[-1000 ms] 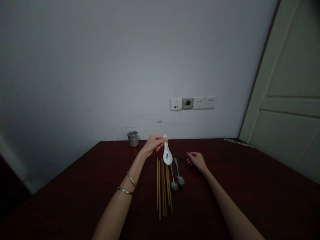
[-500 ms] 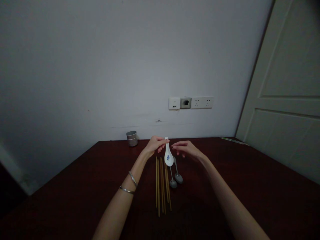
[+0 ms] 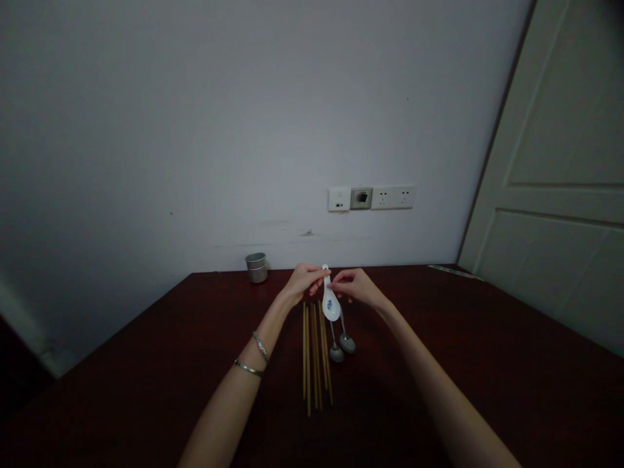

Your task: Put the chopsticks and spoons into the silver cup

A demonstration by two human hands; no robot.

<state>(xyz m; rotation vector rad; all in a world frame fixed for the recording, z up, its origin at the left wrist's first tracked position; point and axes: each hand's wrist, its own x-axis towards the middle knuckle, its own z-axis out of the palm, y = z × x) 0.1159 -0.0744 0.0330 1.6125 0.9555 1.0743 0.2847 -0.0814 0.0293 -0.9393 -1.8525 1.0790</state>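
Note:
A white soup spoon (image 3: 331,308) with a blue motif hangs bowl-down above the table. My left hand (image 3: 305,282) pinches it near the top of its handle. From the other side my right hand (image 3: 355,286) has its fingertips closed at the neck of the same spoon, just above the bowl. Below lie several wooden chopsticks (image 3: 316,357), side by side and pointing toward me. Right of them are two metal spoons, one smaller (image 3: 336,354) and one larger (image 3: 348,344), their handles partly hidden behind the white spoon and my right hand.
A metal cup (image 3: 257,268) stands at the back left of the dark red table (image 3: 170,364), near the wall. A flat strip (image 3: 455,272) lies at the back right edge. Sockets (image 3: 392,197) are on the wall, and a door (image 3: 560,260) is at the right.
My right hand has moved left, from beside the white soup spoon to its neck, and its fingers have closed there. My left hand keeps its pinch on the handle.

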